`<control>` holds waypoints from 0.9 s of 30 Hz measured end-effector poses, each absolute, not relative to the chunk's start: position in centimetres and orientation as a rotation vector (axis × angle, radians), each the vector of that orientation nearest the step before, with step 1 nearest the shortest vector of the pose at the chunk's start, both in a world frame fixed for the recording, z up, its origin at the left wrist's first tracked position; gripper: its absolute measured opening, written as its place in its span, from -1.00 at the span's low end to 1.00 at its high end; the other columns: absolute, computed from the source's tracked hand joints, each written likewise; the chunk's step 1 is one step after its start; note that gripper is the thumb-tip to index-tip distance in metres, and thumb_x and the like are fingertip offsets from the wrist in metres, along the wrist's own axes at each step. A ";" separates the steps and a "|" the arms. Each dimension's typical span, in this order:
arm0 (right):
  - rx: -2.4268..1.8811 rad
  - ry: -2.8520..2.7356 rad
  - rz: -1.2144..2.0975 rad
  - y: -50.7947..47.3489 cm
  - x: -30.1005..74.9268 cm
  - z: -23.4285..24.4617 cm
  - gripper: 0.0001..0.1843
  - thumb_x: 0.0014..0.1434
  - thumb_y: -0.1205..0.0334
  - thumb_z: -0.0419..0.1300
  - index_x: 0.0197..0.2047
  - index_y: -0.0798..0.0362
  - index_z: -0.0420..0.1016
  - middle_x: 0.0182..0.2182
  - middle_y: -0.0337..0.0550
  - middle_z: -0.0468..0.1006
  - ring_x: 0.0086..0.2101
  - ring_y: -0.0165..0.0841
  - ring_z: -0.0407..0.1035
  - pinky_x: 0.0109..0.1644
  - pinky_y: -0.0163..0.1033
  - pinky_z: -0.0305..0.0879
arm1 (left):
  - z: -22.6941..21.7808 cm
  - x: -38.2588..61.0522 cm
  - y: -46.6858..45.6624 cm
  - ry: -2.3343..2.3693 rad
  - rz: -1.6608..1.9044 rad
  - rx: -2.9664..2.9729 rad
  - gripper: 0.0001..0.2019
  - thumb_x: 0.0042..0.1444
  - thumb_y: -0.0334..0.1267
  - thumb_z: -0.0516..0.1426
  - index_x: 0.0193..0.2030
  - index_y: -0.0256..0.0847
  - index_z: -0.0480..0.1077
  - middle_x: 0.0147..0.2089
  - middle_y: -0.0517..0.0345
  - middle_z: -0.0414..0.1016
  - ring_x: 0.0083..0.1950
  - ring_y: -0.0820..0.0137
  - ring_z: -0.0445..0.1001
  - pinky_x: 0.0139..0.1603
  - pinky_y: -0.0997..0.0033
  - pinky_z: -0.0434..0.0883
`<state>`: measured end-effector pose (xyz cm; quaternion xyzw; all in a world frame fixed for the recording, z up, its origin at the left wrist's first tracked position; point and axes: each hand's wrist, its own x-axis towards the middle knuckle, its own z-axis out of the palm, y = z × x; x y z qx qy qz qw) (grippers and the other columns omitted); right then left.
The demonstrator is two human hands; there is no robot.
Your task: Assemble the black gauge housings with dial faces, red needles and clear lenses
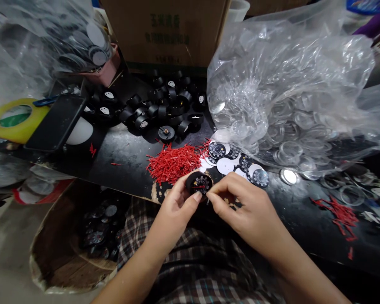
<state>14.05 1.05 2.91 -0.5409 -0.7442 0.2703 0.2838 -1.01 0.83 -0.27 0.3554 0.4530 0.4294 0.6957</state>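
Note:
My left hand [176, 209] pinches a small round black gauge [199, 183] with a dial face and a red needle, holding it just above the near edge of the black table [126, 152]. My right hand [243, 207] is closed beside it, fingertips at the gauge's right rim; what they hold, if anything, is too small to see. Just behind the gauge lies a heap of red needles [174, 161]. Loose printed dial faces [240, 162] are scattered to the right of the heap.
Several black gauge housings [164, 107] are piled at the back. A clear plastic bag of transparent lenses [291, 97] fills the right. A phone [57, 122] and yellow tape roll [14, 118] lie left. A box of finished gauges [98, 232] sits by my lap. More red needles [338, 211] lie right.

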 end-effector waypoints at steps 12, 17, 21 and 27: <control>-1.500 -2.135 0.299 2.3 12.7 2.6 -0.89 0.12 0.42 0.11 -0.43 0.10 0.37 -0.48 -0.19 0.42 -0.41 -0.34 0.27 -0.25 -0.20 0.12 | -1.4 -0.1 0.2 1.141 0.929 0.471 -0.57 0.06 0.03 0.20 0.08 0.01 0.46 0.19 0.12 0.45 0.28 0.11 0.30 0.27 0.12 0.27; -1.594 -2.020 0.743 2.7 14.5 3.4 -0.90 0.12 0.40 0.17 -0.42 0.06 0.40 -0.49 -0.29 0.45 -0.45 -0.43 0.29 -0.29 -0.28 0.16 | -2.0 0.4 0.5 1.170 0.948 0.721 -0.55 0.08 0.00 0.19 0.12 0.02 0.42 0.26 0.16 0.38 0.32 0.17 0.24 0.33 0.20 0.19; -1.657 -1.837 0.583 5.2 19.2 2.3 -0.83 0.24 0.28 0.08 -0.31 0.04 0.49 -0.37 -0.17 0.52 -0.34 -0.35 0.39 -0.24 -0.25 0.26 | -2.4 0.2 1.1 1.117 0.954 0.762 -0.54 0.14 -0.02 0.14 0.18 -0.01 0.35 0.29 0.13 0.34 0.31 0.14 0.26 0.24 0.15 0.33; -1.903 -1.982 0.104 8.8 24.3 -0.7 -0.80 0.11 0.38 0.14 -0.18 0.08 0.51 -0.10 0.06 0.44 -0.04 -0.08 0.30 0.01 0.08 0.20 | -2.8 0.2 1.3 1.122 0.970 0.769 -0.56 0.15 -0.08 0.15 0.17 -0.07 0.36 0.25 0.08 0.39 0.27 0.16 0.31 0.25 0.12 0.32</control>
